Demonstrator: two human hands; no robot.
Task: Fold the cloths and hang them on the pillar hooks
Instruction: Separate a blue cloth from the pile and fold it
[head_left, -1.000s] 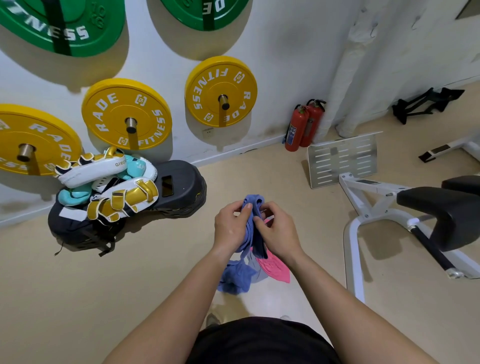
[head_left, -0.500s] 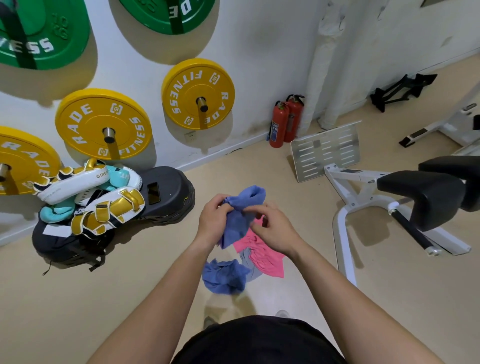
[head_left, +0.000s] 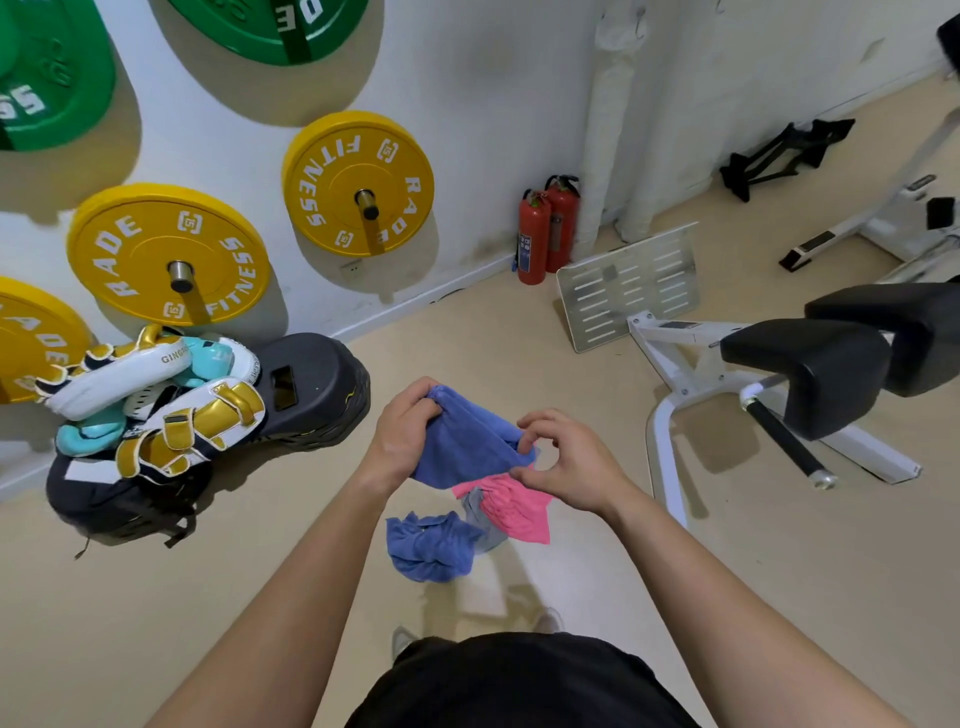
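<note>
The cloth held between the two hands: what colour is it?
The cloth is blue, shown best in the head view.

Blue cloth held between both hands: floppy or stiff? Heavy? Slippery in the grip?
Likely floppy: the blue cloth sags and bunches between the left hand and the right hand, holding no shape of its own. Probably light: it hangs from just its two ends. Its towel-like nap looks grippy rather than slippery.
</note>
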